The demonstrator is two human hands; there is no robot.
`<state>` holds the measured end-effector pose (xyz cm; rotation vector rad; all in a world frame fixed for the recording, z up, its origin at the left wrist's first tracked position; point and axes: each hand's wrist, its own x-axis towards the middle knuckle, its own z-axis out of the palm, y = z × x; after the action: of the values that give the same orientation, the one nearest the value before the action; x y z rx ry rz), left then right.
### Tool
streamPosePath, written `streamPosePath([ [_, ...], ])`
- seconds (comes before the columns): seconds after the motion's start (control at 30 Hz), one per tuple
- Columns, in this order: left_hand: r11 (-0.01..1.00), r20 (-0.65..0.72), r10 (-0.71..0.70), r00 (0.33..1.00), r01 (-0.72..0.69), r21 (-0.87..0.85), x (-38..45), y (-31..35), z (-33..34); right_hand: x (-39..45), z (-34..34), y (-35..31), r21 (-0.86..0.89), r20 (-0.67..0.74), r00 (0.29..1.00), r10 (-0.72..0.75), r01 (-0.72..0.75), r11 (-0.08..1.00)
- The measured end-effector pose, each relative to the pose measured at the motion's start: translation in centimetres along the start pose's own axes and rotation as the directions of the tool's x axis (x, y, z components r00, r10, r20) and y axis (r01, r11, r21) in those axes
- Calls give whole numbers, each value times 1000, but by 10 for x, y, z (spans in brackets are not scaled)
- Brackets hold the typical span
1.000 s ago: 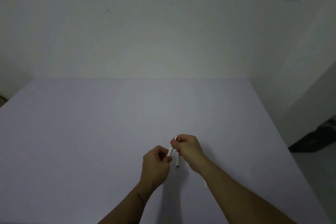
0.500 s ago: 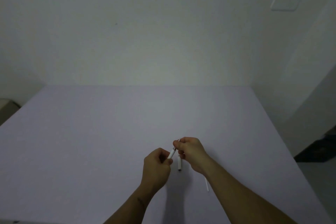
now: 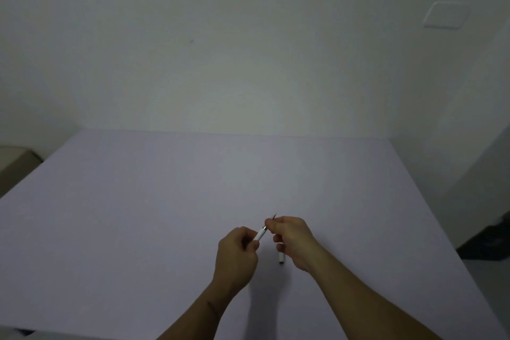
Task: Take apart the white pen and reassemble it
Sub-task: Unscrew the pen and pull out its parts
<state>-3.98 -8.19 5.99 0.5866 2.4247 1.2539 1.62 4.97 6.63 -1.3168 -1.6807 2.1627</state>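
Observation:
My left hand (image 3: 236,255) grips the lower end of the white pen barrel (image 3: 260,234), which slants up to the right. My right hand (image 3: 294,239) pinches the metal tip section (image 3: 273,217) at the barrel's upper end; a thin point sticks out above the fingers. A separate white pen piece (image 3: 281,257) lies on the lavender table (image 3: 165,201), just under my right palm, partly hidden by it. Both hands hover close together above the table's near middle.
A pale wall rises behind the table, with a switch plate (image 3: 447,15) at the upper right. A beige object (image 3: 13,160) sits off the table's left edge. Dark things (image 3: 491,240) lie on the floor past the right edge.
The hands have drawn slightly apart along the pen, showing more of the white barrel between them. The thin white part seen by my right forearm half a second ago is hidden now.

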Motion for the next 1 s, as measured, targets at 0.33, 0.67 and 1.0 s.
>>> streamPosePath([
  [0.33, 999, 50, 15, 999, -13, -37, 22, -10, -28, -2, 31, -13, 12, -24, 999, -48, 49, 999],
  [0.67, 987, 63, 30, 998, -19, -159, 38, -34, -64, 3, 82, -15, 23, -132, 990, -60, 63, 998],
  [1.0, 987, 144, 46, 988, -23, -160, 42, -52, -74, -8, 92, -10, -17, -74, 995, -65, 64, 998],
])
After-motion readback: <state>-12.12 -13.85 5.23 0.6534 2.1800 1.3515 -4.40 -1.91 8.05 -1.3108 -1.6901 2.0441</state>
